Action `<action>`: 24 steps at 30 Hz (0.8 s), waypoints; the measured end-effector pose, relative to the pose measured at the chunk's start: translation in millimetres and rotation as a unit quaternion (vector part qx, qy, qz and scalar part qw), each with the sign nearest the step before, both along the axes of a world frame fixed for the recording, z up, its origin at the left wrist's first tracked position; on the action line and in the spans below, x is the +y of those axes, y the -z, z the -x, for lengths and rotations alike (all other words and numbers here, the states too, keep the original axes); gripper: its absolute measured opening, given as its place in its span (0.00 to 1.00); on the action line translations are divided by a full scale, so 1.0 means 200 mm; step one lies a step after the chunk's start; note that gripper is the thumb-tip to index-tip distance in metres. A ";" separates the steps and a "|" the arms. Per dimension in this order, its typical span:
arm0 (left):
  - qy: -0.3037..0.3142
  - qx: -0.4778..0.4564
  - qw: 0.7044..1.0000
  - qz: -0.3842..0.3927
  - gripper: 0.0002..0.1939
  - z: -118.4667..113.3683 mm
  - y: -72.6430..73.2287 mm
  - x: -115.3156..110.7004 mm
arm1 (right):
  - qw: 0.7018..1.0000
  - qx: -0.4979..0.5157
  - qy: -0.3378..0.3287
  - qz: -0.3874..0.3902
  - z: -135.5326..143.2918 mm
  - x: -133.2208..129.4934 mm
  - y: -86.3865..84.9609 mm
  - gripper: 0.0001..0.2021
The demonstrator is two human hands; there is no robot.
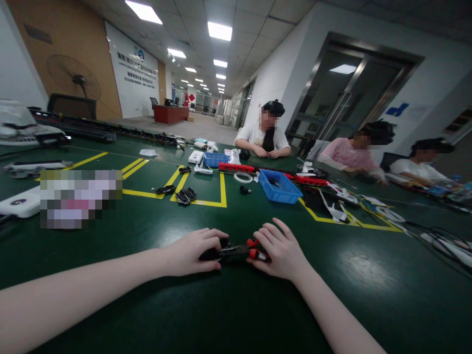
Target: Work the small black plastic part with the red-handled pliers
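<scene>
Green table (206,319), with both bare hands low over its near side. Red-handled pliers (236,250) are in the right hand (282,251): fingers bent over the farther handle, thumb by the nearer one. The handles stand somewhat apart, so the squeeze looks partial at most. Left hand (190,253) has a black piece (208,254) pinched, fingers above, thumb below, with only the piece's thickness between.

Main relation: the pliers bridge the gap between the hands, long axis roughly crosswise, handles to the right, nose to the left, aimed at the black piece. The nose ends just beside the left fingertips; the left hand is nearer the piece, the right has only the handles. Whether the jaws bite the piece or merely meet it, one cannot tell; too small and dark.

Farther out: a blue tray (280,199) beyond the right hand. Loose black parts (186,195) beyond the left, by yellow tape (223,189). Co-worker (258,135) in white sits across.
</scene>
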State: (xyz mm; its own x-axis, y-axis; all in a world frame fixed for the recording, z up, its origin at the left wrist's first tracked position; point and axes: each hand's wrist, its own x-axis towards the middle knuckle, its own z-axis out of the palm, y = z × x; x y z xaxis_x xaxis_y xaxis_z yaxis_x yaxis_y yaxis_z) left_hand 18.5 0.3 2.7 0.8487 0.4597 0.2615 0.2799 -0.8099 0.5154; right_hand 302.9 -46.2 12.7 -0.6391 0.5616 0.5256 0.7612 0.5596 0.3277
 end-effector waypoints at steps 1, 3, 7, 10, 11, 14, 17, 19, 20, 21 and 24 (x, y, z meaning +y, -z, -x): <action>0.001 -0.001 1.000 0.002 0.10 0.00 0.00 0.00 | 1.000 0.002 0.002 -0.002 0.00 0.00 0.00 0.21; 0.005 -0.005 1.000 0.006 0.11 0.00 0.00 0.00 | 1.000 0.004 0.006 -0.003 -0.01 0.00 -0.01 0.21; 0.011 -0.011 1.000 0.004 0.11 0.01 0.00 0.00 | 1.000 0.000 0.000 0.006 -0.02 0.00 -0.01 0.21; 0.011 -0.008 1.000 0.001 0.11 0.01 0.00 0.01 | 1.000 -0.004 -0.005 0.013 -0.02 0.00 -0.01 0.22; 0.010 -0.005 1.000 0.000 0.11 0.01 0.01 0.01 | 1.000 -0.004 -0.003 0.014 -0.02 0.00 -0.01 0.22; 0.008 -0.001 1.000 -0.003 0.11 0.01 0.01 0.01 | 1.000 0.000 0.004 0.019 -0.01 -0.01 -0.01 0.21; 0.005 -0.003 1.000 -0.003 0.11 0.00 0.00 0.00 | 1.000 0.011 0.008 0.021 0.00 -0.01 -0.01 0.20; 0.001 -0.003 1.000 -0.001 0.11 0.00 0.00 0.00 | 1.000 0.015 0.008 0.024 0.01 -0.01 -0.01 0.20; -0.001 -0.003 1.000 -0.001 0.11 0.00 -0.01 0.00 | 1.000 0.016 0.007 0.026 0.01 -0.01 -0.01 0.20; -0.002 -0.003 1.000 -0.001 0.11 0.00 -0.01 0.00 | 0.999 0.016 0.007 0.028 0.02 -0.01 -0.01 0.20; -0.002 0.001 1.000 -0.003 0.11 0.00 -0.01 0.00 | 0.999 0.016 0.006 0.029 0.03 -0.01 -0.01 0.19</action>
